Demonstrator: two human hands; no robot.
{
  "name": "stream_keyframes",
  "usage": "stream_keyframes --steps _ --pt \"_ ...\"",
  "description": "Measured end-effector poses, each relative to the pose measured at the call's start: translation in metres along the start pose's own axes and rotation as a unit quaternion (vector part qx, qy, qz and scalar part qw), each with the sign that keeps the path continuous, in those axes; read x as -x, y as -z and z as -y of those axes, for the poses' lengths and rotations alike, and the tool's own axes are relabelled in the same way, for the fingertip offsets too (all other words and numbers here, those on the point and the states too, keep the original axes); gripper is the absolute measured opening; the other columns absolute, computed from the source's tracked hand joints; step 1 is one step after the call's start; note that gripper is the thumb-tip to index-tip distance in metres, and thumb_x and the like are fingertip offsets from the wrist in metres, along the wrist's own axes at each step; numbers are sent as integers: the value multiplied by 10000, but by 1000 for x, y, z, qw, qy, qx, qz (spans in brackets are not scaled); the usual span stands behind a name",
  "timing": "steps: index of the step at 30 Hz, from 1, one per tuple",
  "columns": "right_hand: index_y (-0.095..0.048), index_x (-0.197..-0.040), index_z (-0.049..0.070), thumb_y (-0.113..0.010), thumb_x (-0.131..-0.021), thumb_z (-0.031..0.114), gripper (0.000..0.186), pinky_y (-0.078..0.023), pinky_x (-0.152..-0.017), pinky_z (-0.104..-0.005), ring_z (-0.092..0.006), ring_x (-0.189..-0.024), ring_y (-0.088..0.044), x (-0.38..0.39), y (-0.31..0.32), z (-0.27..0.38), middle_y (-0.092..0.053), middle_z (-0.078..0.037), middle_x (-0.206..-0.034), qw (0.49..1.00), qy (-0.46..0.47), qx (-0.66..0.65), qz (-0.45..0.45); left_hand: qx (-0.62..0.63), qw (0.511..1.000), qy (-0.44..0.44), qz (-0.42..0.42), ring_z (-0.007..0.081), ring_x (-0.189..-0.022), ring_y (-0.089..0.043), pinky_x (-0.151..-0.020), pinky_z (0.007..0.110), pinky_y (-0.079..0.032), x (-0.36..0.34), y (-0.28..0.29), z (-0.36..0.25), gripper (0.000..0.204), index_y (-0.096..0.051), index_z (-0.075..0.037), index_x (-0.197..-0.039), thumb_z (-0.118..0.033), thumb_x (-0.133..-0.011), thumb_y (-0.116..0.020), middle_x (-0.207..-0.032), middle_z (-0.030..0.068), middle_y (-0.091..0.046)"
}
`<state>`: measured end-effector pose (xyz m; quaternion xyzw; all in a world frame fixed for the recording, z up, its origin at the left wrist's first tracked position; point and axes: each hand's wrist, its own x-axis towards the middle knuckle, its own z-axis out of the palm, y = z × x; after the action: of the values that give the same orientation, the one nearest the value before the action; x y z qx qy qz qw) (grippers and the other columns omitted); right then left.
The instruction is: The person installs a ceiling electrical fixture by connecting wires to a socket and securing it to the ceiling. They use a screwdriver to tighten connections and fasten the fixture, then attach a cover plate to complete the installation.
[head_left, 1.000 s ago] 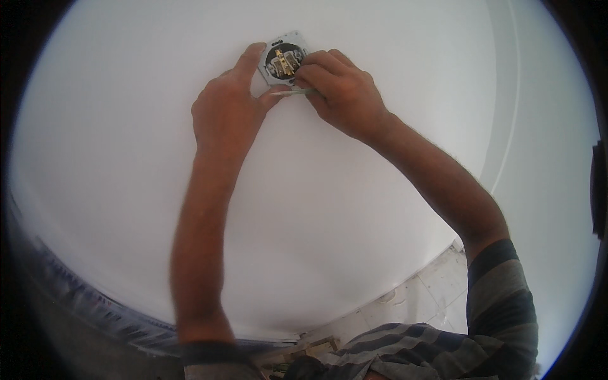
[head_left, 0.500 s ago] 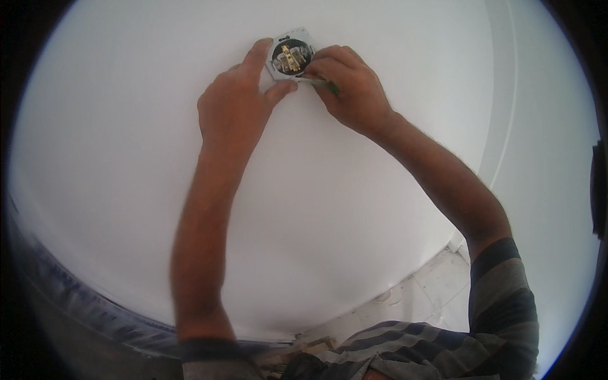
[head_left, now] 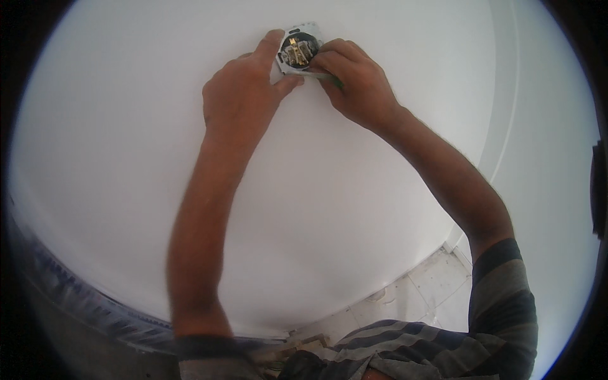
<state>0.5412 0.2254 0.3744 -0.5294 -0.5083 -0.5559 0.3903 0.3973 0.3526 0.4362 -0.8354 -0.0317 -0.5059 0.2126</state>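
Observation:
At the top of the picture, a socket mechanism [head_left: 297,50] with a pale metal mounting plate, a dark round middle and brass-coloured parts sits against the white wall [head_left: 316,190]. My left hand [head_left: 237,95] grips it at the left, index finger on the plate's edge and thumb beneath. My right hand [head_left: 361,85] is closed at its right side around a thin pale tool [head_left: 335,81] with a green handle, which lies along the plate's lower edge. The right fingertips are bent against the socket, and the tool's far end is hard to make out.
A pale vertical strip [head_left: 497,126] marks the wall at the right. Below are floor tiles [head_left: 437,278] along the wall's foot and a dark band with streaked covering [head_left: 82,291] at lower left. My striped shirt fills the bottom edge, with small unclear items beside it.
Both hands, the socket and the green-handled tool have shifted up and slightly right in the picture. The grips look much the same as before.

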Motion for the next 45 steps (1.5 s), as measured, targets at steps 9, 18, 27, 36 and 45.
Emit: stream_keyframes --steps 9,18,27,36,45 --pt "-673 -1007 44 -714 -902 104 128 -631 -715 -346 -222 -1020 -641 -9 10 19 -632 -70 -1061 993 16 83 88 -15 1000 2 -4 199 -714 -715 -617 339 -579 5 1 6 745 -606 -210 -1409 -440 -758 -888 -823 69 -740" --pt "-690 -1009 38 -694 -932 120 112 -635 -722 -360 -236 -967 -664 -23 24 32 -658 -89 -1078 984 28 120 128 -7 1000 6 0 193 -698 -712 -619 349 -583 8 14 7 734 -587 -226 -1423 -448 -784 -870 -811 68 -736" --pt "-650 -1266 23 -592 -985 87 294 -572 -751 -435 -319 -853 -707 -11 121 44 -724 -186 -940 876 -306 7 373 -23 999 8 42 213 -721 -735 -624 358 -588 0 26 -9 746 -583 -141 -1422 -514 -822 -822 -849 99 -754" --pt "-642 -1246 37 -619 -984 52 264 -580 -727 -380 -271 -853 -709 -18 145 72 -716 -149 -921 894 -293 15 339 -8 1000 19 7 246 -762 -753 -632 368 -595 4 23 -9 714 -604 -117 -1365 -536 -824 -809 -893 99 -765" --pt "-710 -1015 -3 -677 -940 49 97 -580 -752 -369 -220 -841 -674 -8 111 56 -694 -106 -849 989 -15 51 141 3 1000 14 4 243 -731 -747 -620 355 -589 4 20 -10 705 -591 -103 -1356 -507 -827 -821 -857 100 -754"
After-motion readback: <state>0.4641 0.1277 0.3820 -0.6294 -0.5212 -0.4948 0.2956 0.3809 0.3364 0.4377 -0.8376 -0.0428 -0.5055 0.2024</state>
